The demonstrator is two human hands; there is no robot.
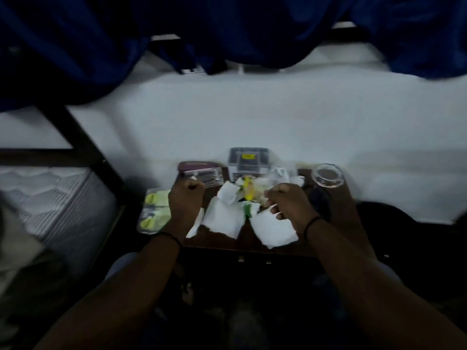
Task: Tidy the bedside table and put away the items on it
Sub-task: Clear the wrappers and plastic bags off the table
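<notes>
We look down on a small dark desk point(252, 239) set against a white wall, its top strewn with clutter. The main litter is white paper scraps point(222, 218) spread across the near middle, one sheet point(274, 229) lying tilted at the near right. Among them a yellow tube-like item point(247, 189) lies with its long axis running near to far, its far end toward a clear plastic box point(249, 160) that stands against the wall. Left of that box a dark flat case point(202, 170) lies with its long side left to right. At the desk's left edge a clear packet with yellow-green contents point(154, 210) runs near to far. A round clear lid point(327, 176) sits at the far right corner.

Our left hand point(185, 200) hovers over the left part of the desk, knuckles up, fingers clenched; the blur leaves us unsure whether it holds something small. Our right hand point(288, 203) is over the papers, fingers curled under, and its grip appears to pinch the edge of the tilted sheet. Both forearms reach in from the near edge, each wrist wearing a dark band point(309, 224).

A mattress point(50, 195) lies at the left and blue curtains point(227, 26) hang above.
</notes>
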